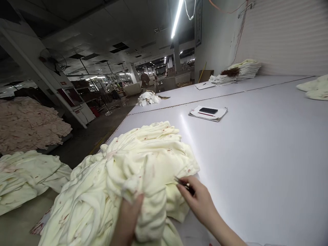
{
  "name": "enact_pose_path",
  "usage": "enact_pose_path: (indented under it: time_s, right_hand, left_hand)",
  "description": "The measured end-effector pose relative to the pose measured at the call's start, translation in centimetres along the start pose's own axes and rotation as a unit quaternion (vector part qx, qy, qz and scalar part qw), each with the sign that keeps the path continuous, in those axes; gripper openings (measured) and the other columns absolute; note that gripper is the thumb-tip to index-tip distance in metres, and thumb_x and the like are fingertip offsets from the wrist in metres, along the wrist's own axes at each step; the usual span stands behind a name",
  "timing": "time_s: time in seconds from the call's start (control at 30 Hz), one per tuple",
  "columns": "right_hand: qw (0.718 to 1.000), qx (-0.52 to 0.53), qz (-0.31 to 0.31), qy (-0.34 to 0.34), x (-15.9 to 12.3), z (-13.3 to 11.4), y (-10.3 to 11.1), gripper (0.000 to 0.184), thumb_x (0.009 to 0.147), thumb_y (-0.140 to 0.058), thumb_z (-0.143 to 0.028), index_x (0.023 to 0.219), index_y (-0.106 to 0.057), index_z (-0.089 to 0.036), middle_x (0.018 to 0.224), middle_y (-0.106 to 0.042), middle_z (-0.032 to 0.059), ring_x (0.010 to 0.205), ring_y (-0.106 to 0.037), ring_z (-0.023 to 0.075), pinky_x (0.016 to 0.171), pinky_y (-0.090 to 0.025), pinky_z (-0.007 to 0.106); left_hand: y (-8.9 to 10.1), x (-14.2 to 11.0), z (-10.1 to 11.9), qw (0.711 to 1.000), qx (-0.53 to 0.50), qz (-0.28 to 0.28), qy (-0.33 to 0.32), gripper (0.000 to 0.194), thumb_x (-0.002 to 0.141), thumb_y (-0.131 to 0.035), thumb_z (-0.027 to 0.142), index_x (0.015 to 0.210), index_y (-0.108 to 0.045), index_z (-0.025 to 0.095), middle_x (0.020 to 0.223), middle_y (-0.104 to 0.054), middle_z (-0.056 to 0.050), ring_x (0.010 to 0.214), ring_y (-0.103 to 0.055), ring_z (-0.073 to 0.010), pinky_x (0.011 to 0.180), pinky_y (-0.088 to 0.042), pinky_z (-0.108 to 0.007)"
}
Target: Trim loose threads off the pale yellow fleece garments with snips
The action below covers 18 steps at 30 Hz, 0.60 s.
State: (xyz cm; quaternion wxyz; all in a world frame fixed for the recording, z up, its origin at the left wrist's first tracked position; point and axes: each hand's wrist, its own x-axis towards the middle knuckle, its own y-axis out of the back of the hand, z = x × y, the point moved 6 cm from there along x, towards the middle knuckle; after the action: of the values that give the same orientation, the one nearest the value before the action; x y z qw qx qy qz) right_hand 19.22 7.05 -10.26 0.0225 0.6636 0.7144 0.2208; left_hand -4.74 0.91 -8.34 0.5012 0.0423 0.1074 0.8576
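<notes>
We work over a heap of cream cloth (156, 164) at the left side of a pale table (256, 153). Our left hand (128, 217) grips a bunched fold, its fingertips largely hidden; our right hand (198, 198) has its fingers curled around a small dark tool (189, 188), the tip just beside the cloth. We would do well, we judge, to draw the fold smooth and angle the tip shallowly, lest it snag.

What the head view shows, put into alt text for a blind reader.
A person's left hand holds part of a heap of printed pale-yellow fabric on a worktable; the right hand grips what look like thread snips. A smartphone lies on papers beyond.
</notes>
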Motion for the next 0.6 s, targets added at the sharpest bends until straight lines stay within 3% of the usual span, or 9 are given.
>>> enact_pose_path:
  time_s: [0.1,0.17,0.2,0.23,0.3,0.37,0.43,0.53,0.6]
  right_hand:
    - [0.979,0.090,0.112,-0.143,3.0,4.9,3.5,0.026,0.068,-0.068,-0.044,0.081,-0.060,-0.022,0.087,-0.062,0.0024,0.071,-0.053,0.0172,0.063,-0.042,0.028]
    - [0.966,0.120,0.133,-0.187,5.3,7.3,4.6,0.029,0.066,-0.068,-0.043,0.080,-0.056,-0.020,0.080,-0.058,0.0014,0.060,-0.047,0.0139,0.052,-0.037,0.025]
    - [0.961,0.140,0.127,-0.202,6.3,8.1,4.7,0.029,0.066,-0.067,-0.043,0.078,-0.055,-0.020,0.073,-0.056,-0.0002,0.054,-0.044,0.0121,0.048,-0.033,0.023]
    - [0.957,0.161,0.116,-0.210,7.1,8.5,4.5,0.028,0.067,-0.066,-0.042,0.077,-0.054,-0.019,0.065,-0.052,-0.0025,0.048,-0.039,0.0103,0.044,-0.029,0.022]
    - [0.950,0.210,0.094,-0.213,7.7,8.2,3.6,0.028,0.068,-0.064,-0.042,0.080,-0.053,-0.019,0.056,-0.043,-0.0069,0.042,-0.032,0.0075,0.041,-0.023,0.021]
    - [0.943,0.255,0.074,-0.202,7.0,6.9,2.4,0.032,0.070,-0.063,-0.043,0.088,-0.053,-0.018,0.053,-0.037,-0.0096,0.040,-0.027,0.0061,0.040,-0.020,0.020]
    - [0.937,0.290,0.052,-0.188,5.3,5.3,1.1,0.038,0.073,-0.061,-0.046,0.096,-0.053,-0.017,0.050,-0.032,-0.0111,0.039,-0.022,0.0057,0.040,-0.019,0.021]
    - [0.917,0.361,-0.007,-0.170,2.5,3.4,-0.8,0.036,0.082,-0.053,-0.048,0.101,-0.055,-0.017,0.044,-0.026,-0.0122,0.040,-0.016,0.0062,0.042,-0.018,0.022]
    - [0.902,0.389,-0.047,-0.182,1.3,3.3,-1.5,0.035,0.085,-0.049,-0.047,0.102,-0.056,-0.018,0.043,-0.029,-0.0114,0.040,-0.014,0.0067,0.043,-0.018,0.022]
  left_hand:
    - [5.2,1.5,-0.1,0.956,0.226,0.150,-0.107,0.074,0.076,-0.061,0.033,0.140,-0.030,0.016,0.130,-0.051,-0.017,0.125,-0.044,-0.0359,0.102,-0.034,-0.053]
    - [6.0,1.8,0.2,0.891,0.361,0.180,-0.208,0.077,0.077,-0.059,0.028,0.143,-0.022,0.012,0.137,-0.043,-0.023,0.128,-0.038,-0.0404,0.098,-0.036,-0.058]
    - [5.6,1.6,0.5,0.850,0.416,0.170,-0.275,0.072,0.078,-0.056,0.024,0.142,-0.025,0.011,0.138,-0.041,-0.024,0.130,-0.034,-0.0411,0.099,-0.034,-0.059]
    - [4.4,1.2,1.0,0.804,0.461,0.132,-0.351,0.065,0.079,-0.053,0.018,0.140,-0.032,0.013,0.139,-0.041,-0.023,0.132,-0.032,-0.0399,0.101,-0.031,-0.059]
    - [1.1,-0.2,2.1,0.711,0.511,0.001,-0.483,0.056,0.077,-0.046,0.005,0.131,-0.046,0.022,0.136,-0.049,-0.014,0.132,-0.035,-0.0333,0.106,-0.026,-0.055]
    - [-2.5,-1.9,3.9,0.647,0.513,-0.139,-0.547,0.058,0.073,-0.042,-0.002,0.122,-0.054,0.027,0.126,-0.059,-0.007,0.126,-0.044,-0.0279,0.107,-0.028,-0.048]
    - [-5.8,-2.9,6.8,0.649,0.478,-0.199,-0.558,0.052,0.072,-0.042,0.000,0.116,-0.056,0.022,0.120,-0.062,-0.009,0.120,-0.049,-0.0285,0.104,-0.033,-0.046]
    - [-11.0,-3.1,10.0,0.728,0.350,-0.293,-0.512,0.039,0.078,-0.042,0.004,0.112,-0.054,0.019,0.113,-0.061,-0.009,0.110,-0.053,-0.0207,0.097,-0.041,-0.035]
    - [-13.7,-1.5,9.6,0.771,0.363,-0.293,-0.433,0.026,0.079,-0.046,0.012,0.103,-0.056,0.017,0.102,-0.062,-0.009,0.098,-0.057,-0.0214,0.088,-0.046,-0.035]
